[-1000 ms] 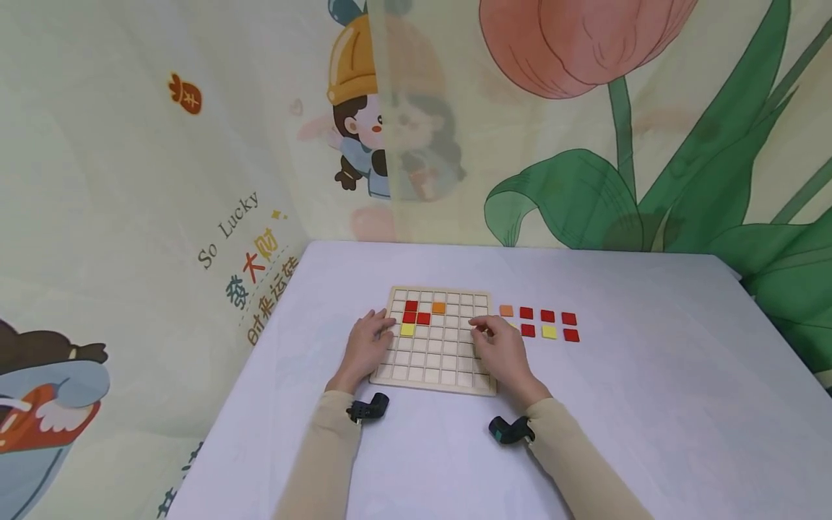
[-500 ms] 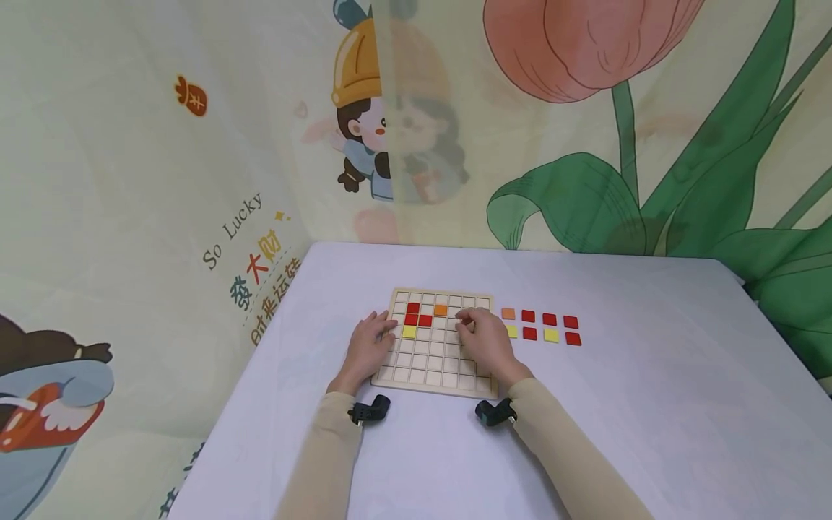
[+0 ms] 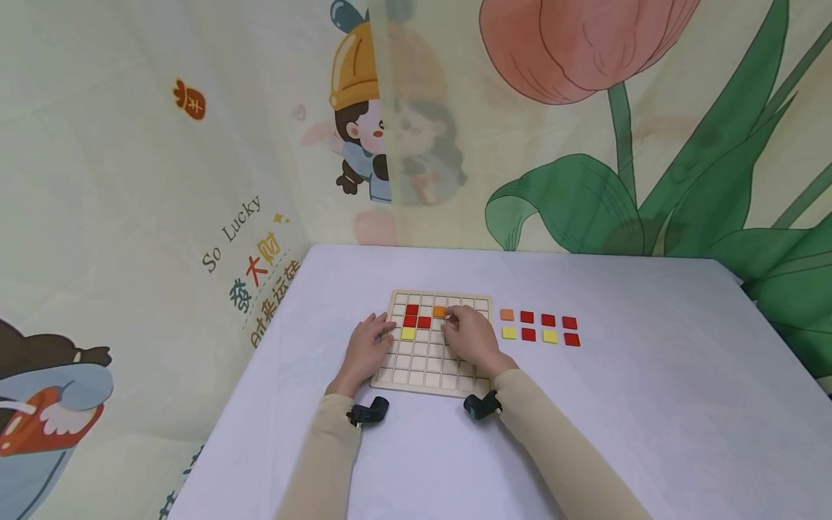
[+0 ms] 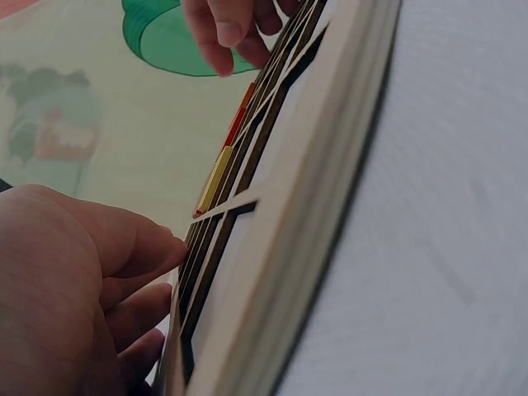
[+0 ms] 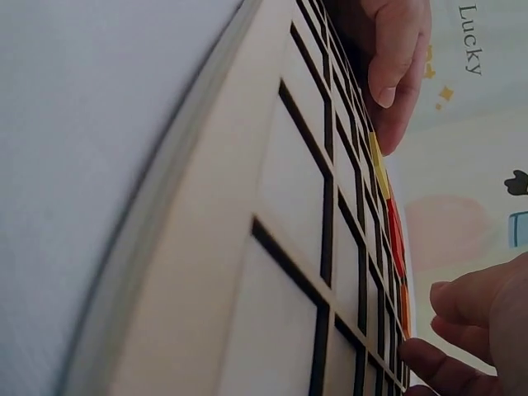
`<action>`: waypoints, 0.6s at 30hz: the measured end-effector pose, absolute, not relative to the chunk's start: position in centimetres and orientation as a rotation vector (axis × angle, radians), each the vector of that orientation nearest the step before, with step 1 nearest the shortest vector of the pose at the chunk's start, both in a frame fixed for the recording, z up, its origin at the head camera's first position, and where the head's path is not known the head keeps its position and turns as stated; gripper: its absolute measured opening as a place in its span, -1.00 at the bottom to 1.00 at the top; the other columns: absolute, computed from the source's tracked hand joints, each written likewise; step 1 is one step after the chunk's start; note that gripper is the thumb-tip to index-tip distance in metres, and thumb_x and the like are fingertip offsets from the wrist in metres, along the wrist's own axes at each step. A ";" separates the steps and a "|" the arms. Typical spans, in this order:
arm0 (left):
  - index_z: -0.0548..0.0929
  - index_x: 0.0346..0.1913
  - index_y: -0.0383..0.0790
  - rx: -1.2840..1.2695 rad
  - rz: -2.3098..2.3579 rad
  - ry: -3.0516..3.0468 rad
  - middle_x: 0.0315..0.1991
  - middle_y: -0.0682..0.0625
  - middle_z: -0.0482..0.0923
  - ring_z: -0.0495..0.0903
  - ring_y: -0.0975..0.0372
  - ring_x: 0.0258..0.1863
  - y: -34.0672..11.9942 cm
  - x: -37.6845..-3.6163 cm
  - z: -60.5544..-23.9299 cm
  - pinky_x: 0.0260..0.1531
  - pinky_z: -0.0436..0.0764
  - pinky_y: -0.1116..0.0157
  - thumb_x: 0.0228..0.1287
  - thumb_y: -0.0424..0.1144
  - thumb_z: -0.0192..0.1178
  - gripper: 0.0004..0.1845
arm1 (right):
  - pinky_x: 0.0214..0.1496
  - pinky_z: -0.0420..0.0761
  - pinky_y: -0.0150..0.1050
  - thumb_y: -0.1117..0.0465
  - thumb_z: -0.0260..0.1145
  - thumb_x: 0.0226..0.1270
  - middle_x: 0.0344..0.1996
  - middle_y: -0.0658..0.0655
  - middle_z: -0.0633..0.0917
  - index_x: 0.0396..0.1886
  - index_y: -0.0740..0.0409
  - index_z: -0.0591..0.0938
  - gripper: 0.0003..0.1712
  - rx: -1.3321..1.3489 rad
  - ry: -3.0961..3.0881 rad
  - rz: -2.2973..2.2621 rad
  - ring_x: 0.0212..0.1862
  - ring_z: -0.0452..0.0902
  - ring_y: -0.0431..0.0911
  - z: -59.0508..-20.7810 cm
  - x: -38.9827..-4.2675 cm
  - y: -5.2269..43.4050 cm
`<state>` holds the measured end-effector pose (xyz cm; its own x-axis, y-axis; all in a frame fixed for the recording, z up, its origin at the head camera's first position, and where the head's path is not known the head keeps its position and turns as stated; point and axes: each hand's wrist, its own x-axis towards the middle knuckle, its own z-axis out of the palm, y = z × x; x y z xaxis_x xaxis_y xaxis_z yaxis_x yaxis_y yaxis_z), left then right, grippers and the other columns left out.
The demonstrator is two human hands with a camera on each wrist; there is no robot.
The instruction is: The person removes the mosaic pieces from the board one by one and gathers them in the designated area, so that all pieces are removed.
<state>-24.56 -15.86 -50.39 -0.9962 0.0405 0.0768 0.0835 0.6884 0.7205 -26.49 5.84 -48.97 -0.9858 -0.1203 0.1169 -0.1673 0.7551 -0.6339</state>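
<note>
A square wooden grid board (image 3: 419, 357) lies on the table. Upper left on it are three red tiles (image 3: 424, 322), a yellow tile (image 3: 408, 333) and, farther right, an orange tile (image 3: 439, 312). My left hand (image 3: 369, 347) rests at the board's left edge, its fingers loosely bent. My right hand (image 3: 473, 336) is over the board, bent fingertips right beside the orange tile. In the right wrist view, that hand's thumb (image 5: 458, 299) and a finger stand apart near the orange tile's edge; I cannot tell whether a tile is between the fingertips.
Right of the board, two rows of loose tiles lie on the white-covered table (image 3: 650, 383): an orange tile (image 3: 507, 315), yellow tiles (image 3: 509, 332) and several red tiles (image 3: 548, 320). A printed cloth (image 3: 559, 195) hangs behind the table.
My right hand has moved left across the board, from its right edge to the orange tile, uncovering a loose yellow tile. The left hand has stayed put.
</note>
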 end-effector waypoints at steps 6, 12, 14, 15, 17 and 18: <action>0.54 0.09 -0.10 -0.106 -1.224 -2.834 0.31 0.05 0.23 -0.02 0.16 0.38 -15.9 -24.6 -50.5 0.38 -0.10 0.13 0.28 -0.20 0.02 -0.66 | -0.35 0.49 -0.33 0.11 0.22 0.19 -0.33 0.00 0.53 0.02 0.09 0.57 -0.62 0.243 -2.897 0.978 -0.36 0.38 -0.11 -49.0 -27.2 5.4; 0.55 0.09 -0.09 -0.108 -1.223 -2.848 0.31 0.07 0.24 -0.03 0.21 0.37 -16.0 -24.7 -50.5 0.38 -0.14 0.21 0.28 -0.19 0.03 -0.67 | -0.47 0.39 -0.35 0.13 0.21 0.20 -0.43 -0.02 0.48 0.03 0.08 0.56 -0.62 0.271 -2.918 0.935 -0.43 0.35 -0.12 -49.1 -27.9 5.5; 0.55 0.08 -0.10 -0.111 -1.224 -2.843 0.30 0.07 0.24 -0.02 0.22 0.37 -16.0 -24.8 -50.5 0.38 -0.14 0.23 0.28 -0.20 0.03 -0.67 | -0.50 0.35 -0.34 0.13 0.20 0.21 -0.47 -0.01 0.47 0.06 0.09 0.55 -0.59 0.295 -2.929 0.902 -0.44 0.34 -0.12 -49.1 -28.2 5.5; 0.55 0.08 -0.10 -0.109 -1.226 -2.842 0.30 0.07 0.24 -0.02 0.22 0.37 -16.0 -24.8 -50.5 0.38 -0.14 0.23 0.28 -0.20 0.03 -0.67 | -0.51 0.34 -0.34 0.13 0.20 0.20 -0.48 -0.01 0.46 0.08 0.09 0.53 -0.57 0.304 -2.937 0.889 -0.45 0.33 -0.12 -49.0 -28.3 5.5; 0.55 0.08 -0.10 -0.110 -1.228 -2.839 0.30 0.07 0.24 -0.02 0.21 0.37 -16.0 -24.8 -50.6 0.38 -0.14 0.23 0.28 -0.20 0.03 -0.67 | -0.52 0.31 -0.34 0.12 0.20 0.20 -0.49 0.00 0.45 0.11 0.09 0.51 -0.54 0.308 -2.953 0.865 -0.45 0.32 -0.12 -49.0 -28.4 5.4; 0.55 0.08 -0.11 -0.112 -1.229 -2.837 0.30 0.06 0.25 -0.02 0.21 0.37 -16.0 -24.8 -50.6 0.38 -0.14 0.22 0.28 -0.20 0.03 -0.67 | -0.52 0.31 -0.33 0.11 0.21 0.20 -0.50 0.00 0.45 0.12 0.09 0.51 -0.54 0.301 -2.963 0.855 -0.44 0.32 -0.11 -49.0 -28.4 5.3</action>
